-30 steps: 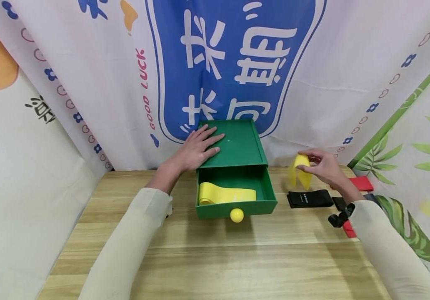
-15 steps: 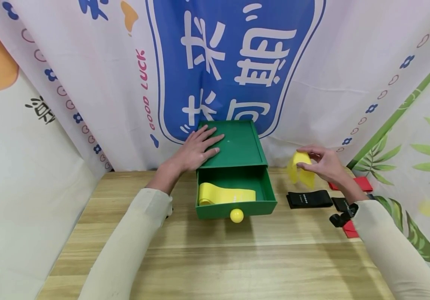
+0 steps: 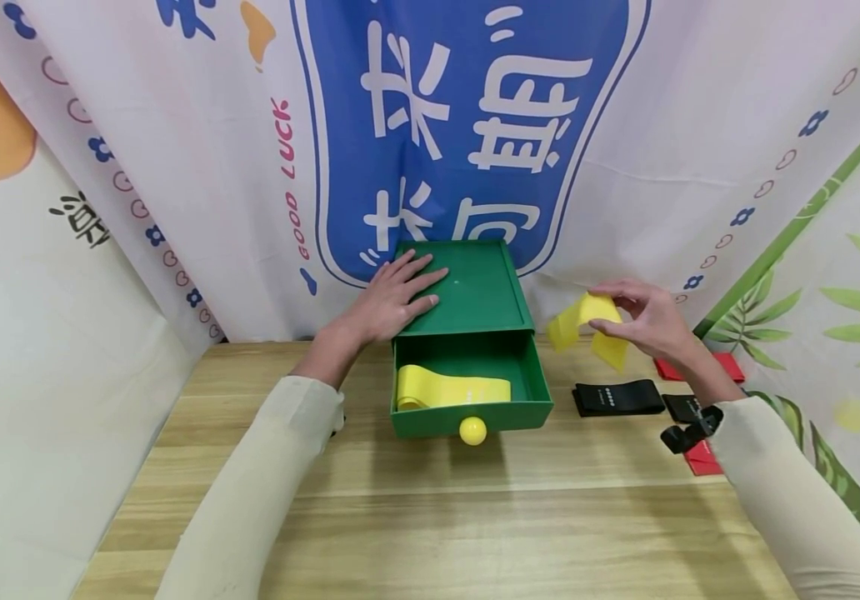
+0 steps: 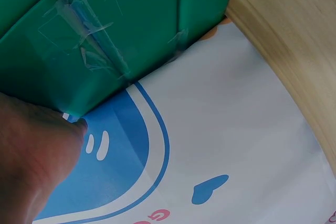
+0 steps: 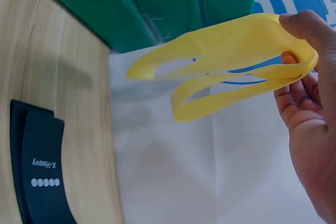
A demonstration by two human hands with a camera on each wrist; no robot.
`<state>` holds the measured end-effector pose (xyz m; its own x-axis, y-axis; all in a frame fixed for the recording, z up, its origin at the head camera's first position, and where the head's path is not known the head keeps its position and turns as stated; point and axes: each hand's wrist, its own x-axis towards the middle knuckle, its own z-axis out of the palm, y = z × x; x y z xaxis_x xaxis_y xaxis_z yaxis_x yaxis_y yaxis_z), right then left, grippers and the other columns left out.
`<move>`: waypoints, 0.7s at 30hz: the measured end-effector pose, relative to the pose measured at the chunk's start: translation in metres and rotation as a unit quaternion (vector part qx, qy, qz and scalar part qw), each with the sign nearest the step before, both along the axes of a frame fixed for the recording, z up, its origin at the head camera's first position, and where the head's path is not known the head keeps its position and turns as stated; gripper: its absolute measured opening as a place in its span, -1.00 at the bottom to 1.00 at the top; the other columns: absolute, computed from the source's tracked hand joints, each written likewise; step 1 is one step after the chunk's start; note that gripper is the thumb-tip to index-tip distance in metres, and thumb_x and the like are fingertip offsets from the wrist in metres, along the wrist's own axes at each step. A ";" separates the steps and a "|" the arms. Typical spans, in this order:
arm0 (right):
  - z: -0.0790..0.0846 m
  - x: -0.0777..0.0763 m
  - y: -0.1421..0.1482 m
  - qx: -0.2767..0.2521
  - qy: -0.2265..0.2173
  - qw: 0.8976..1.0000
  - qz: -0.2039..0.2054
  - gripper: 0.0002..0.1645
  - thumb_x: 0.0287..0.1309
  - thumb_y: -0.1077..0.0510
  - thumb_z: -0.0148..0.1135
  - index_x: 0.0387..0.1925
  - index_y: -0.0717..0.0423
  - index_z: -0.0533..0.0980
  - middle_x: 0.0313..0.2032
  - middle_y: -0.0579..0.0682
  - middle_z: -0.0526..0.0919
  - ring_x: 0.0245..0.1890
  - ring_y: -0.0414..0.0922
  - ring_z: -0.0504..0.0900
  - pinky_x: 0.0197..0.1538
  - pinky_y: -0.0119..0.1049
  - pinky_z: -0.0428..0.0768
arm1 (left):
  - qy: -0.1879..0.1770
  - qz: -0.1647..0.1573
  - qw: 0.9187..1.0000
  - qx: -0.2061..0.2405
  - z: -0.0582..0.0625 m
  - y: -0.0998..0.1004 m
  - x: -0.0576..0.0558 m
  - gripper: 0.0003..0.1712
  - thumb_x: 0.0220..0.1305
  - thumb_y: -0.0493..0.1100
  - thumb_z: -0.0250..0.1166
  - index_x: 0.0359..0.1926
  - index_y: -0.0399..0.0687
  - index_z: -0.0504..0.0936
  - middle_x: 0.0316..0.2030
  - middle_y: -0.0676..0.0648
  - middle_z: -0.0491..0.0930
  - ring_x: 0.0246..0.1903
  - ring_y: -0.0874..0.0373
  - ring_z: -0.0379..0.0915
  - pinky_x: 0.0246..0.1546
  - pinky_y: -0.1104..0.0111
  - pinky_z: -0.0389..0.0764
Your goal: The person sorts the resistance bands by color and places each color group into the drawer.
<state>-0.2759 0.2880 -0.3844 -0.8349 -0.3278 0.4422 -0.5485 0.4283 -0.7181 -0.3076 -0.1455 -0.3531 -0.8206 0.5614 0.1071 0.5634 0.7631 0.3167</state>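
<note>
Head view: yellow band (image 3: pixel 597 308) droops from pinching right grip (image 3: pixel 649 320); left grip (image 3: pixel 391 303) lies flat.

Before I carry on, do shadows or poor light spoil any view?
Not badly. Head: bright, soft shadow on the table below the green drawer; left wrist: dimmer, the left hand partly shaded; right wrist: held yellow band well lit, print on the black band readable.
</note>
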 end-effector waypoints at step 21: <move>0.050 0.024 -0.009 -0.078 0.092 0.991 0.058 -0.37 -0.08 0.69 0.44 0.12 0.47 0.65 0.07 0.21 0.70 -0.03 -0.13 0.67 0.09 -0.49 0.66 | -0.004 0.001 1.000 0.000 0.000 0.001 -0.001 -0.31 0.68 0.21 -0.07 0.70 0.25 0.14 0.71 -0.04 -0.08 0.70 -0.04 -0.45 0.64 -0.11 -0.35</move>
